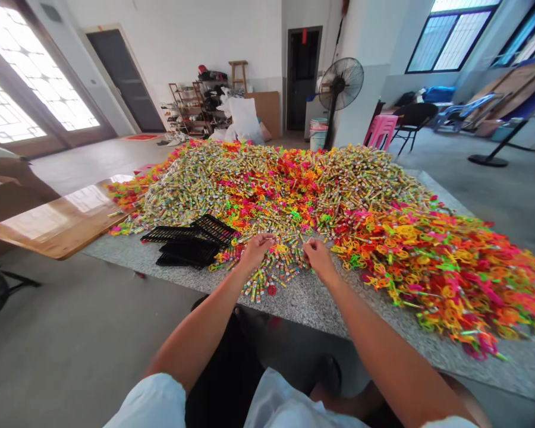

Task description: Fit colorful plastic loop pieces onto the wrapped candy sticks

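Over the near middle of the stone table (314, 303), both my hands hover close together above small printed tubes (258, 284). My left hand (255, 252) is closed in a pinch, and whatever its fingertips hold is too small to make out. A short gap away, my right hand (320, 258) is also closed, thumb against fingers, and its contents are not clear. Yellow plastic pieces (289, 252) lie among the tubes between the hands. Black plastic grid trays (187, 246) are stacked loosely left of my left hand.
A large heap of tubes (182, 184) covers the table's back. Bright looped plastic pieces (410, 238), some joined to tubes, pile up on the right. A wooden board (66, 223) juts out at left. Beyond stand a fan (341, 83), pink stools (381, 129) and a shoe rack (189, 107).
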The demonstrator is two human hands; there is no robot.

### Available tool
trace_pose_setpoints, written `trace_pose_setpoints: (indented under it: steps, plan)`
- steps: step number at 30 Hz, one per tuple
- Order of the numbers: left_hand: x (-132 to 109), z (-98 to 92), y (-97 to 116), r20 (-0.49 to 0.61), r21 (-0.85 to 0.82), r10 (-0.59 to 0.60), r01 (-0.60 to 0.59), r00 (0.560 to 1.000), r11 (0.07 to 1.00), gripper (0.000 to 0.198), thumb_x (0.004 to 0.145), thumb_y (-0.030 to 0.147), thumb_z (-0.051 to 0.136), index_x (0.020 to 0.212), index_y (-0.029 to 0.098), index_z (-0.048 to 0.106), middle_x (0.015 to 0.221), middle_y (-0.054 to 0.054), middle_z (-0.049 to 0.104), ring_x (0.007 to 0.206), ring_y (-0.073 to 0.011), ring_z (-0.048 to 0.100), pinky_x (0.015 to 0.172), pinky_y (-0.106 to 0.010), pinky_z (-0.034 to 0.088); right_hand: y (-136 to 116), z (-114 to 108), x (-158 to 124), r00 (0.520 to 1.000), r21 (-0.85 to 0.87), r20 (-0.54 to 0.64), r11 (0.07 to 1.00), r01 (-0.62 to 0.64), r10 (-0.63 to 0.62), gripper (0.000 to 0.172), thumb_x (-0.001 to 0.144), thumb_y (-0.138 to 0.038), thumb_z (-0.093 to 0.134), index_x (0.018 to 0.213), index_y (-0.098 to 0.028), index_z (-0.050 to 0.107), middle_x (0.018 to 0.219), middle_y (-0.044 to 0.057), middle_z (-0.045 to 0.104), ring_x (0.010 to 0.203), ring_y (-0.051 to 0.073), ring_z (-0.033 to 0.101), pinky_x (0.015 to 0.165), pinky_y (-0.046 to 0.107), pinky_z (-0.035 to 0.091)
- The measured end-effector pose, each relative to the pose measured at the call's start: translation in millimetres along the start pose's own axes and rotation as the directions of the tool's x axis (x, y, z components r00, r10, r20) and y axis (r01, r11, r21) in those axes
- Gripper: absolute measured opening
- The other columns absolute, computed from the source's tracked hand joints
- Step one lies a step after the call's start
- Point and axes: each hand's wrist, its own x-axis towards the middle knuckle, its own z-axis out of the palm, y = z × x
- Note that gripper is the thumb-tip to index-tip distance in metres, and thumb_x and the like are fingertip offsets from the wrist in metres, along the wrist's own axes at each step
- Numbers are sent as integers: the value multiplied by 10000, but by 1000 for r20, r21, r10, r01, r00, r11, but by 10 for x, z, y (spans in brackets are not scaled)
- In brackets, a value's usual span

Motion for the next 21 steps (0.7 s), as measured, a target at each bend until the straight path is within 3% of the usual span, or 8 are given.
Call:
trace_pose_setpoints:
  steps: [3,6,8,13,16,21]
  plan:
    - [-56,162,122,94,135,63,-76,994,988,415,928,445,566,1249,203,670,1071,-54,734,861,-174,670,760,-288,530,-98,92,-256,1000,132,-19,991,0,2,238,860,-433,563,948,-213,581,792,23,716,547,164,619,479,257,458]
    - [-104,318,208,156,270,189,-226,970,936,359,951,355,536,1244,217,690,1205,-53,720,1080,-205,664,958,-330,504,-172,168,-423,991,114,-119,991,77,-63,262,874,-449,575,986,-212,580,859,39,718,673,179,662,580,272,517]
    - [-136,403,231,163,316,211,-254,964,914,355,953,322,530,1262,239,684,1212,-41,724,1120,-206,662,981,-329,500,-195,190,-492,987,102,-147,991,86,-70,268,869,-459,590,980,-214,587,861,38,707,719,192,669,614,287,537]
    - [-233,538,246,89,334,194,-213,977,918,373,950,337,546,1296,253,658,1048,-39,759,868,-179,708,777,-281,544,-207,153,-619,990,251,-134,968,-20,55,303,881,-480,567,1048,-228,554,903,33,677,605,188,658,440,283,503]
    - [-281,600,259,47,311,158,-165,986,936,340,935,344,573,1237,238,688,1014,-51,757,826,-174,700,713,-260,537,-213,123,-682,995,263,-103,965,19,8,307,881,-493,588,1044,-235,551,880,22,669,591,184,663,433,279,513]
    - [-397,669,231,153,50,-48,40,987,998,351,921,380,587,1198,185,678,823,-25,710,582,-122,625,551,-233,501,-133,70,-716,1000,267,-27,964,-4,12,330,850,-501,649,1026,-230,579,832,17,681,537,175,640,440,290,527]
